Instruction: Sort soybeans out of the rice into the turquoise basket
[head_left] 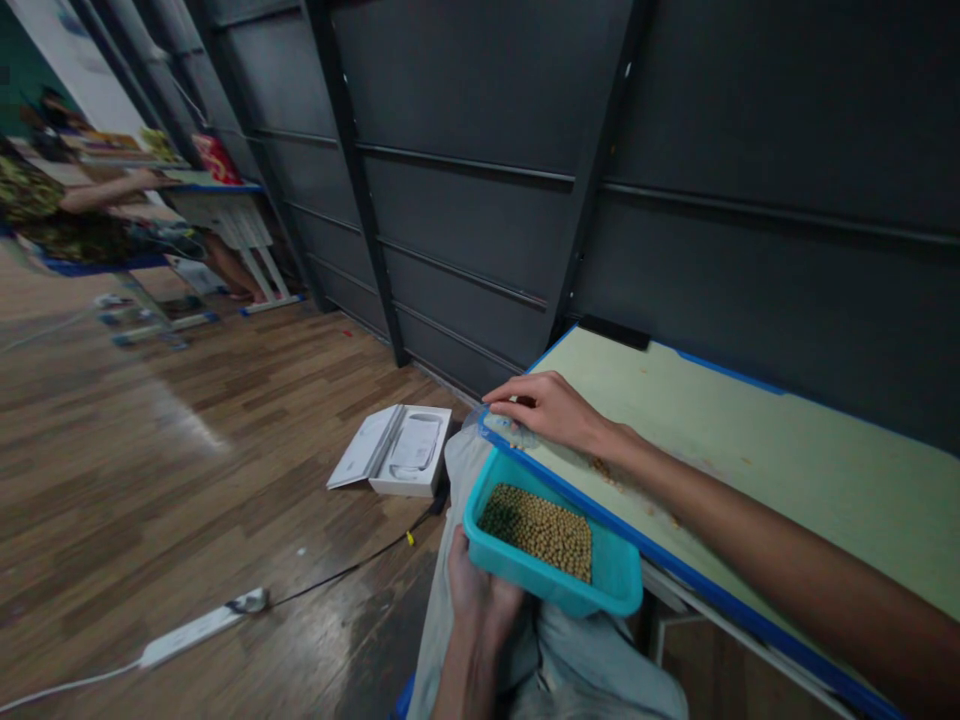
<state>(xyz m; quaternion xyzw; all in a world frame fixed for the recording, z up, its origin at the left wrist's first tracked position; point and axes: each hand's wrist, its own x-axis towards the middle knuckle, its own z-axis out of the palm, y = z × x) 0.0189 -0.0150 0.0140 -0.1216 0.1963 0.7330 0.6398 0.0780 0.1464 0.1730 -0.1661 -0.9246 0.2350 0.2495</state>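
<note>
A turquoise plastic tub (626,575), tilted, holds a layer of tan soybeans (544,530). My left hand (480,590) grips it from below at its near left end, over my lap, close against the table edge. At the table's left corner, my right hand (551,408) has its fingers drawn together around what looks like clear plastic (521,432). This plastic shows under the hand and past the fingertips, and its shape is hard to make out. Some loose soybeans (606,473) lie on the tabletop beneath my right forearm.
The pale green table (750,450) has a blue rim; a black flat object (615,332) lies at its back edge. An open white box (411,450), a cable and a power strip (202,628) are on the floor. A person (75,215) sits at another table, far left.
</note>
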